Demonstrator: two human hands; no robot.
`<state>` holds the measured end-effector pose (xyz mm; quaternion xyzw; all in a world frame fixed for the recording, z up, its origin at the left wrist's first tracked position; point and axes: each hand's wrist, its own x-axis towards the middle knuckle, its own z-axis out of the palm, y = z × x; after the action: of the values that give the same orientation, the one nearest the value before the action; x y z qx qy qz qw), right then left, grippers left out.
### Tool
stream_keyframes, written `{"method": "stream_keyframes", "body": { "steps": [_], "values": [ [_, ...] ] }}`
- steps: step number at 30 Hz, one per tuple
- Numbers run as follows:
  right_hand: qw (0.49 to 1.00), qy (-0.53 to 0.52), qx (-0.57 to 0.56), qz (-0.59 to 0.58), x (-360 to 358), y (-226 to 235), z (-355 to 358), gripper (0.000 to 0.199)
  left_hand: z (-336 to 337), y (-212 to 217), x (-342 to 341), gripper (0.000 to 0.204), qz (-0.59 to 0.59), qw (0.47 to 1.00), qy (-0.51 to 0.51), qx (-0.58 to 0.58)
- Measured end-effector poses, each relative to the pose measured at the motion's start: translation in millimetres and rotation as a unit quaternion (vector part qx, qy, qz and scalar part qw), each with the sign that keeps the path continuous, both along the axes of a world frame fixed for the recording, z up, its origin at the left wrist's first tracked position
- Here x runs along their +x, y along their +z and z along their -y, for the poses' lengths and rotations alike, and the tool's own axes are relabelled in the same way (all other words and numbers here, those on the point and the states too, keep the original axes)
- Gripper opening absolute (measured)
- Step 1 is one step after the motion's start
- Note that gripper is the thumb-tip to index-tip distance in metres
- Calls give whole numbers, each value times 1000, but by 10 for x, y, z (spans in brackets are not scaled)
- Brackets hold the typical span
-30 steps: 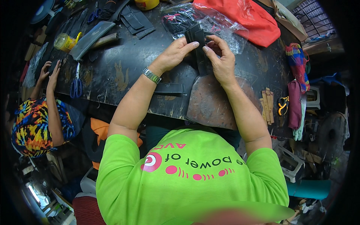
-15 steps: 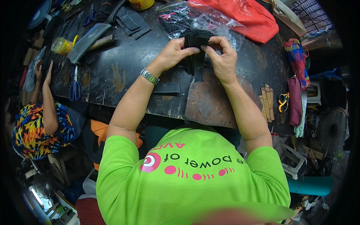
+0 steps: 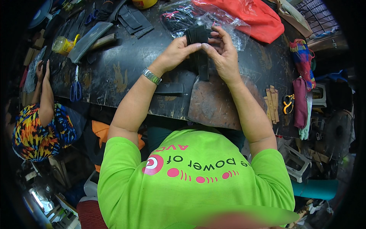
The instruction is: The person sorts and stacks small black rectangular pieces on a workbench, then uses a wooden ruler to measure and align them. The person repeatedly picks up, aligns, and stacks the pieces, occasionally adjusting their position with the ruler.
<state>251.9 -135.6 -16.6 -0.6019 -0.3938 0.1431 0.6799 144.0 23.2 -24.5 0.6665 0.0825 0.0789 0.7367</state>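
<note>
Both my hands hold a bundle of black strips [image 3: 199, 42] just above the dark worktable [image 3: 126, 80]. My left hand [image 3: 175, 53], with a metal watch on its wrist, pinches the bundle from the left. My right hand [image 3: 224, 55] grips it from the right, fingers curled over the top. One strip hangs down between my hands toward a brown leather piece [image 3: 217, 103]. A flat black piece [image 3: 170, 88] lies on the table under my left forearm.
A clear plastic bag [image 3: 213, 19] and a red bag [image 3: 251, 17] lie behind my hands. Blue-handled scissors [image 3: 76, 89], a yellow jar [image 3: 64, 44] and black cut pieces [image 3: 131, 19] are at left. Another person [image 3: 42, 122] in a patterned shirt sits at far left. Wooden sticks [image 3: 272, 103] lie at right.
My hands have lifted the black bundle slightly and drawn closer together at its top. The other person's arm at the left has shifted on the table.
</note>
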Motion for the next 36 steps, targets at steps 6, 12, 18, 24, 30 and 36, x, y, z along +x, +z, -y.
{"method": "stream_keyframes", "body": {
  "steps": [6,12,18,24,30,36],
  "values": [
    [984,134,-58,-102,-51,-99,-37,65,-63,41,48,30,121,962,-26,-243],
    [989,-9,-100,107,36,-103,2,46,-186,51,6,31,116,977,12,-179],
    [915,-21,-240,323,134,-70,77,39,-496,94,-236,31,-25,966,22,257],
    [936,-19,-238,258,117,-118,76,61,-492,82,-265,51,-24,937,-8,349],
    [980,36,-188,51,132,-99,62,71,-507,83,-282,63,-8,940,-16,341],
    [968,12,-176,178,6,-130,14,70,-487,44,-255,75,-6,937,-44,347]
  ]
}}
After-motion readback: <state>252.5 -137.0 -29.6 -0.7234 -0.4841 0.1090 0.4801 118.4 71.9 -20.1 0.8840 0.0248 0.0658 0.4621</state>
